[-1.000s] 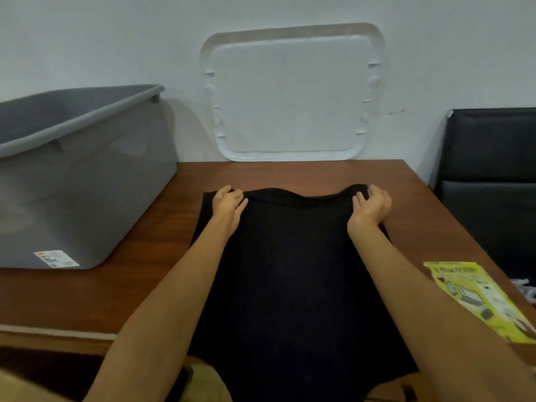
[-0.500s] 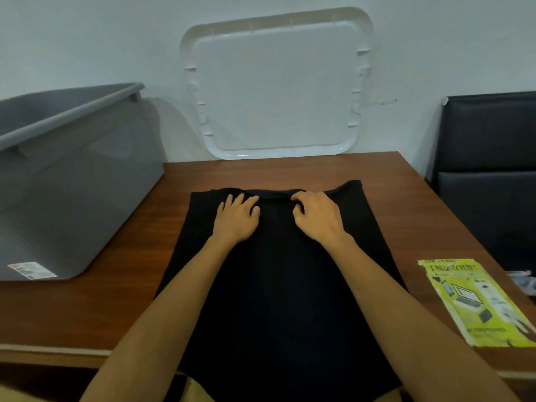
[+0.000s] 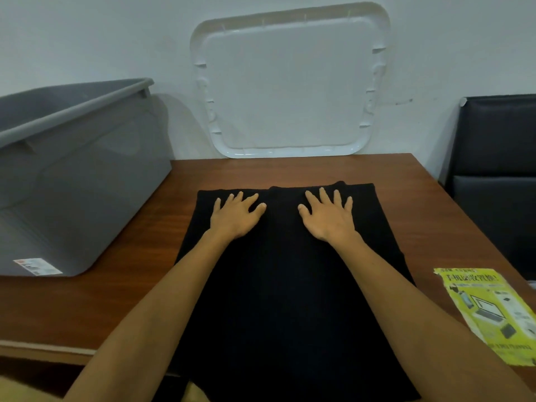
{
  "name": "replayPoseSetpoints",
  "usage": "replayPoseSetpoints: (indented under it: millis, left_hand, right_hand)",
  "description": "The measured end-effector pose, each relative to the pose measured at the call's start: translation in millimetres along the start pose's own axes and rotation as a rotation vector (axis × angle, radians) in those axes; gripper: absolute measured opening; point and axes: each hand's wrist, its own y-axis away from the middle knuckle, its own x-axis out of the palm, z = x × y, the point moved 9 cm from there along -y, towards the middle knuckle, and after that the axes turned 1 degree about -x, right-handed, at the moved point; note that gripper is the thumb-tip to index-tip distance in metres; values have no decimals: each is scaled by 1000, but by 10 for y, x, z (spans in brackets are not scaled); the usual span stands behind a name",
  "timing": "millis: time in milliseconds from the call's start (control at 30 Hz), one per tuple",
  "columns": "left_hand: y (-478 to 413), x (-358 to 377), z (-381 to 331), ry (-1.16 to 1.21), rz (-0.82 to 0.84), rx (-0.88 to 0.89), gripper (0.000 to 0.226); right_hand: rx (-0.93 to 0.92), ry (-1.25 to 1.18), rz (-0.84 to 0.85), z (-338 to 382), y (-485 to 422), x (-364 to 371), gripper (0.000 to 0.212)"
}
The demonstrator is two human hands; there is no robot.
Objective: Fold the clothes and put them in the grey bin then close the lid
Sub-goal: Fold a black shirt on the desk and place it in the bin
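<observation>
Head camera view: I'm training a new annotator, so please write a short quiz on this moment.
1. True or false: the left hand and the right hand lie flat on the black garment.
2. Fill in: the grey bin stands on the table at the garment's ____ side.
3. The white lid is: A) on the bin; B) leaning against the wall; C) flat on the table.
Key: 1 true; 2 left; 3 B.

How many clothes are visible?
1: the black garment lies on the table under the left hand and right hand. The grey bin's inside is hidden; more may exist.
</observation>
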Motion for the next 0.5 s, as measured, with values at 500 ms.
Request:
replayPoseSetpoints:
  millis: [500]
  left_hand:
    - [-659,-12,307,-8,37,-140,72]
  right_hand:
    - [72,91,126,-244,-736,3,75]
